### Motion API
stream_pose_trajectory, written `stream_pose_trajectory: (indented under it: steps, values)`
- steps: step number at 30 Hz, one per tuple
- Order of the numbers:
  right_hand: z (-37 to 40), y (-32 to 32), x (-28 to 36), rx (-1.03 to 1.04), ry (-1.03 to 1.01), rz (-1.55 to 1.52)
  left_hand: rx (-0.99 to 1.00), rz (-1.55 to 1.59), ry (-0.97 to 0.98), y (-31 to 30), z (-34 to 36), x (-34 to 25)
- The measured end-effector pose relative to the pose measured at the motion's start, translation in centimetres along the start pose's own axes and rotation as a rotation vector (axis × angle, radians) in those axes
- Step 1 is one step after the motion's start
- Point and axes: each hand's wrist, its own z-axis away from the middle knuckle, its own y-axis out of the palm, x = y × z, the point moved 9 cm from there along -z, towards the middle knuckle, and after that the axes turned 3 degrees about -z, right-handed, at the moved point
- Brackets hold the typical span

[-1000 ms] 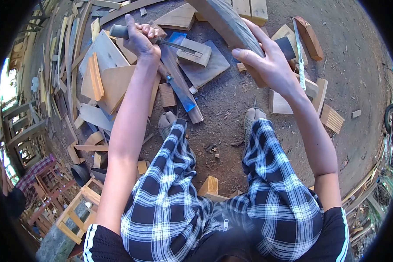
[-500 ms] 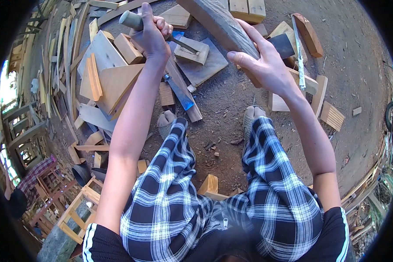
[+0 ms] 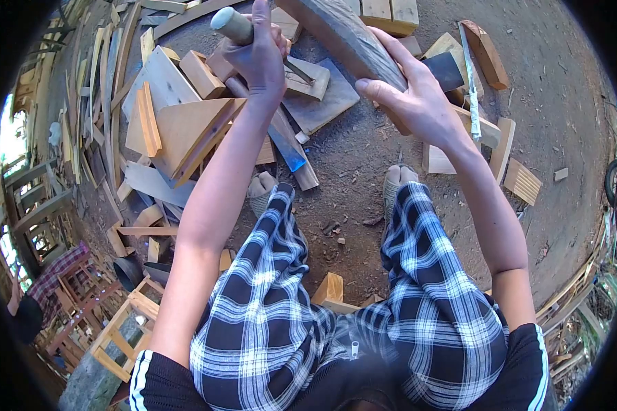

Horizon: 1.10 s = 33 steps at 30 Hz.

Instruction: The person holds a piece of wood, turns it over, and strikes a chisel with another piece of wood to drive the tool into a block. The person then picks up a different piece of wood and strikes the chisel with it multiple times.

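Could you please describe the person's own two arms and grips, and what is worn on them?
Both sleeves are short and black, with white stripes. Below them, the left arm and right arm are bare down to the wrists. The left grip and right grip are ungloved human hands.

Since a second ago, the left hand has moved rightward, tipping the gripped tool from a low slant to a steeper stand. Its forearm now crosses the blue-marked chisel, while a wooden block shows more fully. The right hand and its timber sit slightly further left.
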Motion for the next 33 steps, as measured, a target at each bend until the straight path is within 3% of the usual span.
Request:
stream_pose_trajectory:
  steps: [5, 25, 28, 30, 31, 33]
  values:
    - [-0.2, 0.0, 0.0, -0.01, -0.012, -0.001, 0.027, -0.023, 0.077, 0.5, 0.1, -0.8]
    - [0.2, -0.4, -0.3, -0.012, 0.02, 0.023, 0.0, -0.043, 0.04, 0.8, 0.5, -0.8]
    - [-0.8, -1.0, 1.8, 0.002, 0.018, 0.007, 0.045, -0.068, 0.079, 1.2, 1.0, -0.9]
    - [-1.7, -1.7, 6.8, 0.008, 0.015, -0.011, 0.099, -0.078, 0.107, 2.1, 1.6, -1.2]
    - [-1.5, -3.0, 12.4, -0.135, -0.057, 0.043, 0.087, -0.093, 0.116, 2.3, 2.1, -1.5]
    - [-2.0, -4.5, 14.7, -0.278, -0.131, 0.097, 0.08, -0.032, 0.126, 2.4, 2.4, -1.7]
